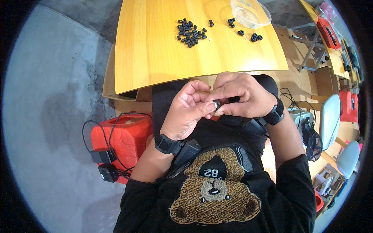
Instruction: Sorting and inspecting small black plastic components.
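Above my lap, just short of the table edge, both hands meet around a small black round part (217, 105). My left hand (187, 105) is closed, its thumb and fingers pinching the part. From the other side my right hand (244, 95) is closed too, thumb and fingertips at the same part. The fingers cover most of the part, so its full shape is hidden. On the yellow wooden table (155, 46) ahead lies a loose pile of small black cylindrical pieces (189, 33). Several rounder black pieces (254, 37) lie farther right.
A clear plastic tub (251, 15) sits at the table's far right. At my left stands a red plastic stool (128, 132) with black boxes and cables (108, 163) on it. To the right are a pale blue chair (329, 120) and another table with a red tray (327, 33).
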{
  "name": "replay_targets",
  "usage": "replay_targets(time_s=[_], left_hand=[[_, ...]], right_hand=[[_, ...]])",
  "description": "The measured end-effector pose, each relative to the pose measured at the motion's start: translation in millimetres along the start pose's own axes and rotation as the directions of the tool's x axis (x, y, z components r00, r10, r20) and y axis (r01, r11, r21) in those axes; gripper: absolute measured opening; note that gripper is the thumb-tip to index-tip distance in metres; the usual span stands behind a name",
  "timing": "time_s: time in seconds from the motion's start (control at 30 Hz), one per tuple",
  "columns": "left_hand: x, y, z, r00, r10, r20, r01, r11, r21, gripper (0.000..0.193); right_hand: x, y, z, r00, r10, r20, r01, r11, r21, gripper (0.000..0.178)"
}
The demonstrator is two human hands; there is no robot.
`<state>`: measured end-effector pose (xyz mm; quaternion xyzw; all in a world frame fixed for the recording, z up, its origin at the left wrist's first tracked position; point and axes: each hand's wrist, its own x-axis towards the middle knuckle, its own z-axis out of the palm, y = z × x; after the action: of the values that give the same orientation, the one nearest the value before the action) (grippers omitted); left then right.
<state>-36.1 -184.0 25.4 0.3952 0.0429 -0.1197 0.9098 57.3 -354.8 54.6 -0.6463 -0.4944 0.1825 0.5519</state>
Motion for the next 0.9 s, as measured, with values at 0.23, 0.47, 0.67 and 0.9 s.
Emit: replay_targets(time_s=[0.23,0.47,0.67,0.9], left_hand=[[-1,-1,-3,0.996,-0.057,0.071,0.067,0.987,-0.147,0.036],[-3,-2,-9,0.985,-0.117,0.126,0.138,0.976,-0.169,0.034],[2,-5,-11,0.983,-0.156,0.097,0.17,0.972,-0.161,0.031],[12,-1,-14,0.985,-0.129,0.111,0.142,0.983,-0.113,0.033]], right_hand=[[-6,4,16,0.976,0.205,0.066,-0.214,0.889,0.404,0.034],[-3,-7,8,0.993,0.089,0.072,-0.099,0.982,0.161,0.035],[2,-8,5,0.994,-0.096,0.049,0.102,0.982,-0.156,0.032],[-1,4,7,0.976,0.208,0.068,-0.218,0.953,0.212,0.032]])
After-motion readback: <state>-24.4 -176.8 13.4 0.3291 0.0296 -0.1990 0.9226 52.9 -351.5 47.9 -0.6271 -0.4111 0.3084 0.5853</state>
